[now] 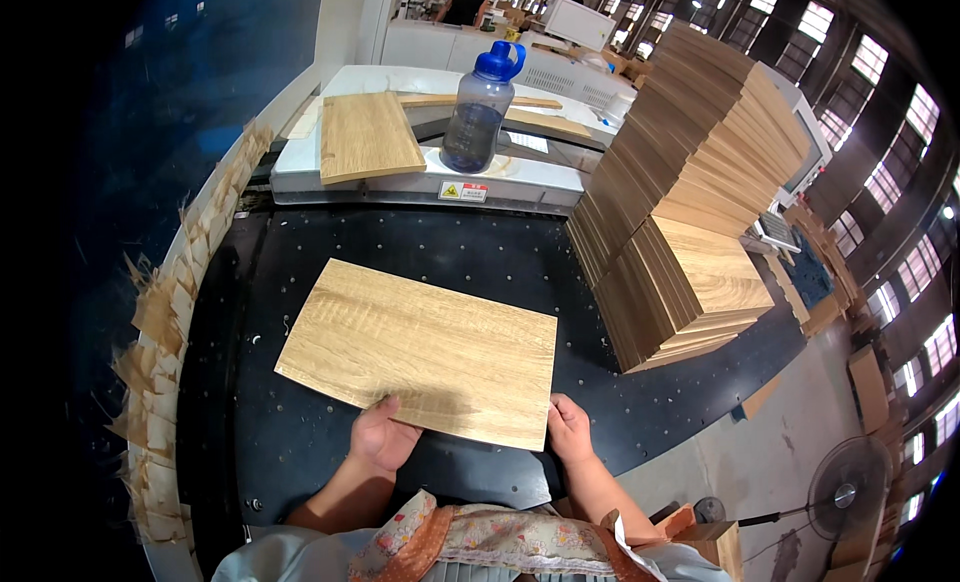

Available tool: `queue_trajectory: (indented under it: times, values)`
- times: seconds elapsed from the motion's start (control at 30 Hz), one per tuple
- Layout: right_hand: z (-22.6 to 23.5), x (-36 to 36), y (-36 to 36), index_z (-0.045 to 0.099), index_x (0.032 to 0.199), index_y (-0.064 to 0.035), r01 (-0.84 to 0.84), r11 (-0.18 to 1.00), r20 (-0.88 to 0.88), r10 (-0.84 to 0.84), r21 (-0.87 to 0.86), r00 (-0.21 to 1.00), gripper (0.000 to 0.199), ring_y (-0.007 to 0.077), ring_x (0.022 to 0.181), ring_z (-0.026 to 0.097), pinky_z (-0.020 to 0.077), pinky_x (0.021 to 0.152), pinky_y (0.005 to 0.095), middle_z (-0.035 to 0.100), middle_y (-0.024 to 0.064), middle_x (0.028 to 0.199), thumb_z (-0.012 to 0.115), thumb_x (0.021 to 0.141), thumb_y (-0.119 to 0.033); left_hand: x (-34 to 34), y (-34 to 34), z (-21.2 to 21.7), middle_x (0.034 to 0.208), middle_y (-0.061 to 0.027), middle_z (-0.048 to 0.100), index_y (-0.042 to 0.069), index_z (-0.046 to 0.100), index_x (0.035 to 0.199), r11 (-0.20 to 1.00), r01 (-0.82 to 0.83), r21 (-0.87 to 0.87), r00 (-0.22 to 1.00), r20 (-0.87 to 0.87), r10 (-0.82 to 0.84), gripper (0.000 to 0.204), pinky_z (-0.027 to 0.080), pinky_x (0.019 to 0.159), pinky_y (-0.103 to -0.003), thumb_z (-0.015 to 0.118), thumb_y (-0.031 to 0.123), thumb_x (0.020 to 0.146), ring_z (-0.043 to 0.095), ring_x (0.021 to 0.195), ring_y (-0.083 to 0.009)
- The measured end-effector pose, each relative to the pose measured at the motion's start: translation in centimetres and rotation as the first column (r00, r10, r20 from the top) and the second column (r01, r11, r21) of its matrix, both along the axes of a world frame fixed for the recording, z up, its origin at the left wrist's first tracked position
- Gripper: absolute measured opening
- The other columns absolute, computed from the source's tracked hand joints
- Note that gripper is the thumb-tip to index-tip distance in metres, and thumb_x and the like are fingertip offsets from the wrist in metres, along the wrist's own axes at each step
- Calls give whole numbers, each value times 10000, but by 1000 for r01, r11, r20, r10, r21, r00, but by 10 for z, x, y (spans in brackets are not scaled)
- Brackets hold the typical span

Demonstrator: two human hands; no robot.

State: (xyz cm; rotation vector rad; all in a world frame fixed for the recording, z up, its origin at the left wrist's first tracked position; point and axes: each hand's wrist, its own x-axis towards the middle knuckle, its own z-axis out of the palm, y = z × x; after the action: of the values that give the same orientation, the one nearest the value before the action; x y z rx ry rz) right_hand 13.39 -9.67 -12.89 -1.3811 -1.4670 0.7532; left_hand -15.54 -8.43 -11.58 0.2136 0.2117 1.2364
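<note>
Between my hands is a rectangular wood-grain board (430,347), held over the black table. At its near edge my left hand (384,437) is closed, with the thumb on the top face and the fingers hidden beneath. My right hand (570,429) grips the near right corner, its fingers curled round the edge. Right of the board rises a tall stack of similar boards (640,212), with a lower pile of boards (705,272) in front of it.
The black table (400,232) is dotted with small studs. On the pale machine ledge behind stand a blue-lidded water bottle (480,112) and another board (370,137). Torn tape pieces (160,382) line the left edge. A fan (845,492) is at lower right; a person (465,4) is far off.
</note>
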Motion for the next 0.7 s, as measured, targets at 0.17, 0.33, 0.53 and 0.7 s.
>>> queue_trajectory:
  times: [0.17,0.33,0.53,0.7]
  values:
    - [-2,0,1,629,907,7,19,1000,7,-19,10,1000,174,151,751,591,468,709,266,642,89,816,555,911,-150,0,-1,3,1230,-104,557,40,475,1255,999,-33,3,999,-8,33,441,393,987,-433,583,129,836,513,1162,-269]
    - [-8,3,0,631,907,5,25,1000,16,-25,3,1000,163,172,760,600,468,715,269,642,100,827,562,900,-142,-3,-1,2,1222,-97,561,51,488,1238,999,-39,-4,999,18,39,420,395,982,-435,579,122,834,512,1163,-265]
    - [-8,2,-1,627,917,4,37,999,65,-38,25,997,139,197,750,605,475,695,291,635,115,822,563,887,-115,-3,-2,-3,1231,-99,553,46,481,1241,1000,-21,17,998,56,20,431,399,987,-428,586,122,830,507,1170,-263]
    - [-15,5,1,622,907,6,33,998,82,-36,47,996,127,203,753,610,475,696,289,637,120,823,564,879,-103,-2,-4,2,1288,-112,516,45,415,1305,997,-13,78,999,48,10,502,401,1001,-437,596,170,853,491,1195,-270]
